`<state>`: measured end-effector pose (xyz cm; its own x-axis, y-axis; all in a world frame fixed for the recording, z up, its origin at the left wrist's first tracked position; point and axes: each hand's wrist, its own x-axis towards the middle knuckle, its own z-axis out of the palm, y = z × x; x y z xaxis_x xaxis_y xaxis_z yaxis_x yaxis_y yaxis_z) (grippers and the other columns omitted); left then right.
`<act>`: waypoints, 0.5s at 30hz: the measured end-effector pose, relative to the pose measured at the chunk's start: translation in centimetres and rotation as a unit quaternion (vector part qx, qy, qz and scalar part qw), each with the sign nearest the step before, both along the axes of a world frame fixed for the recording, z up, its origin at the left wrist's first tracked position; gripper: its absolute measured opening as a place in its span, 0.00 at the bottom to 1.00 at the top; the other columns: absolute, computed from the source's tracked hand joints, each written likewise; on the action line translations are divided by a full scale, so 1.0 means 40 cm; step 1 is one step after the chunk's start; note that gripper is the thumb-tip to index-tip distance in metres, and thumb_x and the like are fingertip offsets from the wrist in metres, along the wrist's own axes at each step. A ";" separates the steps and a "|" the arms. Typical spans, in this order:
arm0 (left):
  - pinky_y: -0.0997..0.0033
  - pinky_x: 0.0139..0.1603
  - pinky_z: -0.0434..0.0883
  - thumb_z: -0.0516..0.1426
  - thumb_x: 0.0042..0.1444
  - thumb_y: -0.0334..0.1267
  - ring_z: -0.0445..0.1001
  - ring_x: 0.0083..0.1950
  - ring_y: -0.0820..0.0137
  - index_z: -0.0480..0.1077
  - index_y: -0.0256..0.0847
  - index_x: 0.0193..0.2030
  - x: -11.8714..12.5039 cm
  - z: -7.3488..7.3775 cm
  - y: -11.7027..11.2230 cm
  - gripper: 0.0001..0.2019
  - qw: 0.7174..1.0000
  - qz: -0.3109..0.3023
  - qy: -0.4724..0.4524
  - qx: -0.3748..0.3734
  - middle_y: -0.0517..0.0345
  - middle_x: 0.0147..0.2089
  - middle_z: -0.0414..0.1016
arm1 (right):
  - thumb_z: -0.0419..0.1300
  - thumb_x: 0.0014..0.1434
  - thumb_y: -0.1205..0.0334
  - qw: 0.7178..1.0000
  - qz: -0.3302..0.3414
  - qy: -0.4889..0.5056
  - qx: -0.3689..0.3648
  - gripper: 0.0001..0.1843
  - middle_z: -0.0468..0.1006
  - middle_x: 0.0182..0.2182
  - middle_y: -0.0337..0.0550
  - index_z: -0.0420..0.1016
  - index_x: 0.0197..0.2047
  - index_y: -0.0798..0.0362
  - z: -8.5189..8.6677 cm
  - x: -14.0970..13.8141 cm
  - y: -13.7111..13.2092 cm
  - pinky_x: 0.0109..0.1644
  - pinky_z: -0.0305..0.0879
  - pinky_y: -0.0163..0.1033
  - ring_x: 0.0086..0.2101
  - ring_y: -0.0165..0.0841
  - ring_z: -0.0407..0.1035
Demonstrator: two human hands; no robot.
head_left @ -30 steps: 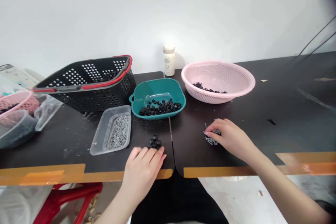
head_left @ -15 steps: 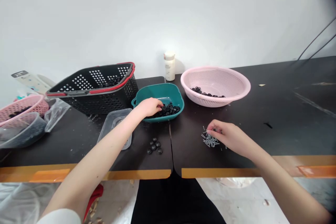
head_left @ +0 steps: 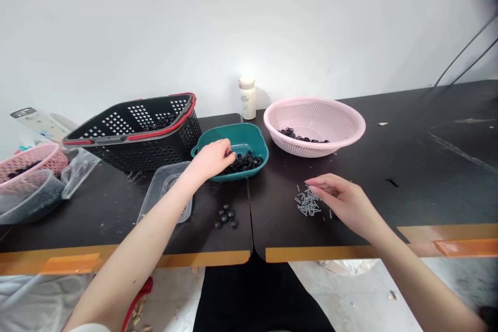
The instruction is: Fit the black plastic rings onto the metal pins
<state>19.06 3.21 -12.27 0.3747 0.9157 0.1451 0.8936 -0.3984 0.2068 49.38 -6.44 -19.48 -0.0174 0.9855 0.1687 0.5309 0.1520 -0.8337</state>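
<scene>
My left hand (head_left: 213, 158) is over the near left side of a teal basin (head_left: 249, 132). Its fingers are curled to the thumb in a pinch, and whatever is between them is too small to make out. Small black round parts (head_left: 246, 162) are heaped in the basin. My right hand (head_left: 342, 197) hovers at the right edge of a pile of short grey pins (head_left: 308, 204), its thumb and forefinger tips close together. I cannot make out what they hold. Several black domed caps (head_left: 225, 216) lie in a cluster on the dark table between my forearms.
A black basket (head_left: 155, 148) with a red-edged rim stands at the left, beside a clear plastic lid (head_left: 155, 189). The pink colander (head_left: 346, 137) at the back right holds black parts. Behind stands a white bottle (head_left: 248, 99). Another pink basket (head_left: 52, 158) and a clear tub (head_left: 35, 202) sit far left.
My left hand has drawn back left, up from the black parts. The right fingers have straightened and come slightly away from the pins. The view has shifted a little.
</scene>
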 end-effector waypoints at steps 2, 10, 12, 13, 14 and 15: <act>0.71 0.31 0.63 0.52 0.60 0.40 0.69 0.30 0.69 0.64 0.41 0.31 0.002 0.016 -0.047 0.08 0.999 0.000 -0.035 0.006 0.60 0.29 0.70 | 0.65 0.53 0.45 0.998 -0.021 0.065 -0.019 0.18 0.82 0.33 0.47 0.79 0.38 0.51 0.010 -0.018 -0.007 0.39 0.73 0.43 0.33 0.38 0.75; 0.77 0.28 0.69 0.60 0.57 0.39 0.75 0.28 0.74 0.68 0.43 0.45 0.053 -0.033 -0.275 0.10 0.888 -0.100 -0.385 -0.229 0.64 0.31 0.73 | 0.70 0.50 0.55 0.964 0.059 0.254 -0.048 0.15 0.81 0.31 0.43 0.68 0.31 0.52 0.098 -0.141 -0.091 0.41 0.75 0.39 0.34 0.35 0.77; 0.78 0.30 0.71 0.63 0.55 0.38 0.74 0.29 0.75 0.74 0.41 0.41 0.062 -0.064 -0.304 0.08 0.885 -0.111 -0.404 -0.203 0.63 0.30 0.74 | 0.69 0.52 0.57 0.963 0.097 0.245 -0.047 0.15 0.81 0.31 0.42 0.66 0.31 0.51 0.111 -0.169 -0.111 0.40 0.75 0.38 0.33 0.34 0.77; 0.78 0.30 0.71 0.64 0.53 0.39 0.73 0.28 0.75 0.76 0.40 0.37 0.064 -0.079 -0.314 0.07 0.885 -0.108 -0.414 -0.186 0.62 0.28 0.74 | 0.68 0.54 0.58 0.966 0.119 0.226 -0.046 0.14 0.81 0.31 0.42 0.65 0.31 0.51 0.113 -0.179 -0.118 0.39 0.75 0.37 0.32 0.33 0.77; 0.79 0.30 0.72 0.65 0.52 0.40 0.73 0.28 0.75 0.77 0.39 0.34 0.065 -0.093 -0.322 0.07 0.884 -0.101 -0.424 -0.169 0.62 0.27 0.73 | 0.66 0.55 0.59 0.969 0.139 0.199 -0.043 0.13 0.81 0.32 0.41 0.64 0.30 0.51 0.113 -0.189 -0.124 0.38 0.74 0.36 0.31 0.32 0.76; 0.79 0.29 0.72 0.66 0.51 0.41 0.72 0.27 0.75 0.77 0.38 0.32 0.066 -0.106 -0.329 0.08 0.882 -0.093 -0.435 -0.158 0.62 0.26 0.73 | 0.65 0.56 0.61 0.972 0.157 0.170 -0.041 0.12 0.80 0.32 0.41 0.63 0.30 0.50 0.113 -0.196 -0.128 0.38 0.74 0.36 0.31 0.31 0.76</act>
<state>21.69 -9.93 -16.51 0.3949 0.8967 0.2001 0.2675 -0.3206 0.9087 41.54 -11.56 -14.97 -0.2760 0.9511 0.1389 0.1614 0.1883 -0.9688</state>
